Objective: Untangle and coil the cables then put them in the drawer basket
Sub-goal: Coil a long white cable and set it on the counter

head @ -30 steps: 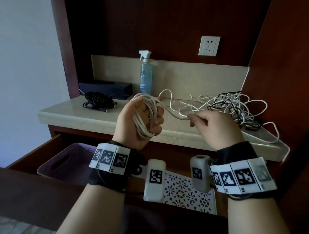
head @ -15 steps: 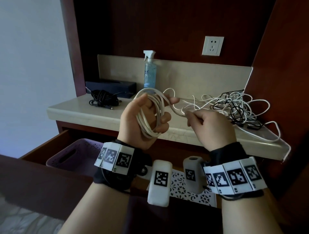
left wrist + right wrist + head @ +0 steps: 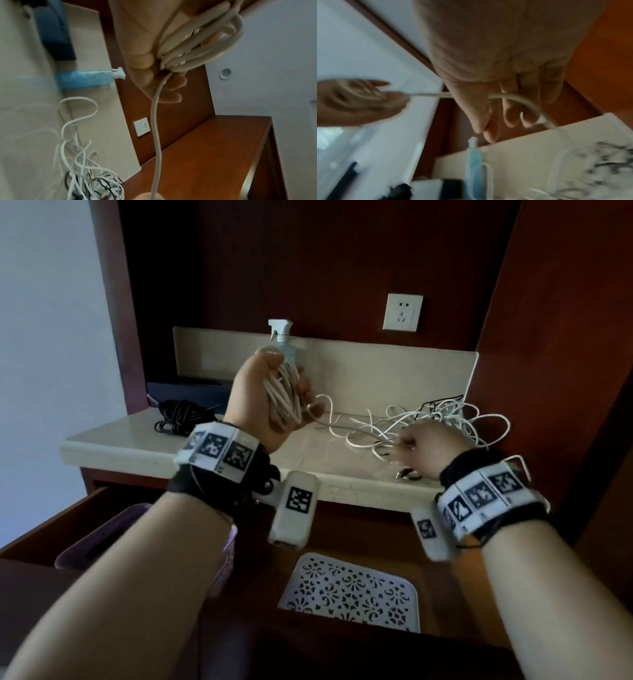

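Note:
My left hand [image 3: 270, 398] is raised above the counter and grips a coil of white cable [image 3: 282, 395], its loops lying over my palm [image 3: 192, 44]. The cable's free length runs right to my right hand [image 3: 421, 446], which holds it loosely among curled fingers [image 3: 510, 112] down at the counter. Behind that hand lies a tangle of white and black cables [image 3: 445, 419]. A coiled black cable [image 3: 181, 416] sits at the counter's left. The purple drawer basket [image 3: 102, 539] stands in the open drawer at lower left, partly hidden by my left forearm.
A blue spray bottle [image 3: 282, 340] stands against the beige backsplash behind my left hand. A dark box [image 3: 185, 392] lies at the counter's back left. A wall socket [image 3: 403, 312] is above. A white patterned tray [image 3: 349, 594] sits in the drawer below. Wood panels close in the right side.
My left hand has lifted the coil up and back toward the spray bottle. My right hand has slid right and down along the cable to the counter by the tangle.

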The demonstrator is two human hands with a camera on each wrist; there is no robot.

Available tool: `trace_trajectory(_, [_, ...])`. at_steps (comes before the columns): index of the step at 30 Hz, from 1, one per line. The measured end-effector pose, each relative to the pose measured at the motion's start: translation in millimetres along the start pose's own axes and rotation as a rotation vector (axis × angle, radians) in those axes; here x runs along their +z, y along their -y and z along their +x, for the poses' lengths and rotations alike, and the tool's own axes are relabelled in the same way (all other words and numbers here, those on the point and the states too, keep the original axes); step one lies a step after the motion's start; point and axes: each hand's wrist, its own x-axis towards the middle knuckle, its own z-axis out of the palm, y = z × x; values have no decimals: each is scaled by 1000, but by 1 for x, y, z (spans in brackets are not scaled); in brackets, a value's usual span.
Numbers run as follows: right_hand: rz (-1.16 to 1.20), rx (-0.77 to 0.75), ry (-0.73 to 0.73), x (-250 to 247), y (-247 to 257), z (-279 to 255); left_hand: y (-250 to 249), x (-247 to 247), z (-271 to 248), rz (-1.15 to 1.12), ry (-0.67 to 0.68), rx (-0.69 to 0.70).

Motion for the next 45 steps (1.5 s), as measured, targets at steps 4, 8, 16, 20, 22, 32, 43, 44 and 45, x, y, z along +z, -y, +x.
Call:
trace_trajectory(4, [-187,258,29,-11,-54,46,-13,0,26,132,-22,-44])
trace_trajectory(8, [128,330,60,-4,-78,88,-5,-2,48,239,-48,-154])
trace_trajectory(16, [232,-54,-639,-102,-45,150,16,-2,110,541,-129,-106])
trace_trajectory(20, [138,-289,-727,-145,-28,143,2,-4,133,493,-113,-77])
trace_trajectory(22, [145,-251,-685,-134,-36,134,0,-7,135,500,-120,-51])
trace_trajectory(32, [-335,-91,90,-82,-39,52,-7,-20,80,221,-128,27])
trace_trajectory(43, [500,-433,-113,-76,88,-21,-69,-81,25,80,-50,-18])
trace_trajectory(44, [506,-455,-165,-77,101,-21,-78,-89,18,23,-8,-43])
trace_trajectory(45, [512,-462,-185,-75,113,-22,-86,-97,10,-28,34,-64])
